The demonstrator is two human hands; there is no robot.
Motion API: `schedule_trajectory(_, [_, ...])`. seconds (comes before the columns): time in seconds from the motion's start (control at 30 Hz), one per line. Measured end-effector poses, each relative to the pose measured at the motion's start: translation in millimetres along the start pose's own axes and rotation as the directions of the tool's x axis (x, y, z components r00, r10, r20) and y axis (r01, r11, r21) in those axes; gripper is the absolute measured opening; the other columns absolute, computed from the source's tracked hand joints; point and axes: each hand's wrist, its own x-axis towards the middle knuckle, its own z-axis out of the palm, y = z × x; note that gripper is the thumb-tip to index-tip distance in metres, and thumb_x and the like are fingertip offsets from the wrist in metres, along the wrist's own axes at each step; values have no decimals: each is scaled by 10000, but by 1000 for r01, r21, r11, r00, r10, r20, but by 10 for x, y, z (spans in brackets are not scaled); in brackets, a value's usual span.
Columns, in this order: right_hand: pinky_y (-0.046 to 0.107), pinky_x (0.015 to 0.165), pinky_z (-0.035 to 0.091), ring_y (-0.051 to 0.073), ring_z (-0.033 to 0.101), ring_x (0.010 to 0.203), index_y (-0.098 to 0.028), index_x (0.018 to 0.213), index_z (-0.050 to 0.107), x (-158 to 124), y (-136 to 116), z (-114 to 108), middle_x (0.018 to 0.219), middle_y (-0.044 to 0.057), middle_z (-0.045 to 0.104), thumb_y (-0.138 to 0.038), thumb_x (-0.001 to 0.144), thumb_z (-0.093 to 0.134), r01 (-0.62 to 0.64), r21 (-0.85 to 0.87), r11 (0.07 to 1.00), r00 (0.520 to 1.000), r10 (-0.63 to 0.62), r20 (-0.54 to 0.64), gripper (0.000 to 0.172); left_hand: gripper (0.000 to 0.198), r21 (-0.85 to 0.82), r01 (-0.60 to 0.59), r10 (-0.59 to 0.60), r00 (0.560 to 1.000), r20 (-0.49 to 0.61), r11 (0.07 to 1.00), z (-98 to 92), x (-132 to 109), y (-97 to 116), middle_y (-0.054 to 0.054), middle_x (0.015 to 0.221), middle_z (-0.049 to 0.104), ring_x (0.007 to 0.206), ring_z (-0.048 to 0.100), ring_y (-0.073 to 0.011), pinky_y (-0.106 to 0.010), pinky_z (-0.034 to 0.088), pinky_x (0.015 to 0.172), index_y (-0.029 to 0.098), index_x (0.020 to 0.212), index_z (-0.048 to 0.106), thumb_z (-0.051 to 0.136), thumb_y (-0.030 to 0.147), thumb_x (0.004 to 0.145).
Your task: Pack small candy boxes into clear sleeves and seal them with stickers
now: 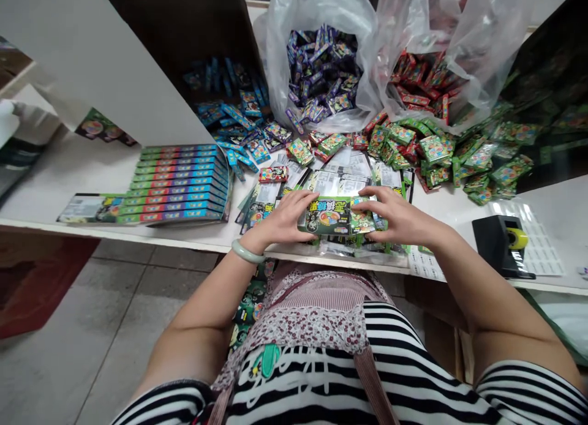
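Near the front edge of the table, my left hand [289, 219] grips the left end of a flat black-and-green candy box [328, 216]. A pale green bangle circles that wrist. My right hand [395, 218] closes on the right end, its fingers over a small green candy box [362, 221] in line with the printed front. Whether that small box sits inside the larger one, I cannot tell. Beneath both hands lie flat printed cards [340, 181] in clear sleeves, partly hidden. A small red candy box [274, 174] rests just beyond my left hand.
A stack of filled candy boxes [172, 183] stands at left. Loose blue boxes [239, 122] and green boxes [436, 149] lie in piles behind. Plastic bags hold purple boxes [324, 70] and red boxes [420, 82]. A tape dispenser [500, 246] sits at right on sticker sheets.
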Motion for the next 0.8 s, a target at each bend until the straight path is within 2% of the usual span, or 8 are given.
schedule_trajectory(0.2, [585,1072,437,374,500,1313,-242,1321,600,90,64,11,1428,173,505,-318,797,770,-11,-57,998,1000,9,-25,556,981,-17,-42,42,999,3,999,-84,21,-54,-173,1447,466,1336,467,-372,-562,419,1140,220,1548,345,790,584,753])
schedule_trajectory(0.27, [590,1064,444,379,507,1300,-231,1306,595,106,42,29,1415,179,512,-353,794,784,-7,-55,998,999,6,-36,559,998,-19,-38,37,999,-15,999,-59,17,-57,-173,1437,469,1332,470,-366,-559,431,1130,226,1551,335,787,612,750])
schedule_trajectory(0.43, [585,1083,434,357,492,1302,-261,1265,588,88,-51,66,1398,146,503,-265,781,762,23,6,1000,999,-23,-37,515,1015,-33,-30,27,996,-85,999,80,-33,12,-167,1437,473,1341,470,-370,-578,424,1134,245,1560,322,797,605,740])
schedule_trajectory(0.57, [565,1133,408,346,450,1371,-296,1395,478,106,-43,153,1430,134,463,-343,790,765,-23,137,990,997,32,-67,671,997,-72,-9,1,995,-103,997,129,-85,73,-165,1443,480,1349,477,-366,-573,421,1148,242,1558,325,808,558,745])
schedule_trajectory(0.63, [572,1159,379,353,422,1412,-293,1443,417,127,-38,214,1478,144,444,-451,789,777,-43,174,984,988,68,-138,763,1001,-63,36,-45,988,-148,997,130,-110,79,-164,1435,488,1343,484,-370,-585,421,1146,245,1555,325,816,545,736])
schedule_trajectory(0.67, [581,1162,370,359,423,1416,-287,1432,426,137,-48,246,1479,149,457,-504,795,768,-57,181,982,979,90,-181,755,1004,-54,60,-68,983,-173,997,129,-122,80,-164,1431,492,1340,487,-371,-592,419,1144,245,1554,325,818,545,733])
schedule_trajectory(0.73, [608,1167,341,363,447,1407,-276,1364,494,153,-98,310,1426,149,536,-556,856,689,-82,182,980,966,123,-227,612,1008,-40,89,-96,974,-207,995,133,-143,91,-168,1426,498,1338,490,-372,-593,416,1146,232,1551,328,817,554,731])
schedule_trajectory(0.8, [645,1189,274,360,437,1434,-269,1328,538,177,-165,371,1389,143,598,-535,938,578,-79,190,979,970,119,-210,473,1013,-40,90,-96,974,-204,995,139,-168,108,-177,1428,497,1344,487,-370,-579,413,1156,206,1545,339,818,564,728])
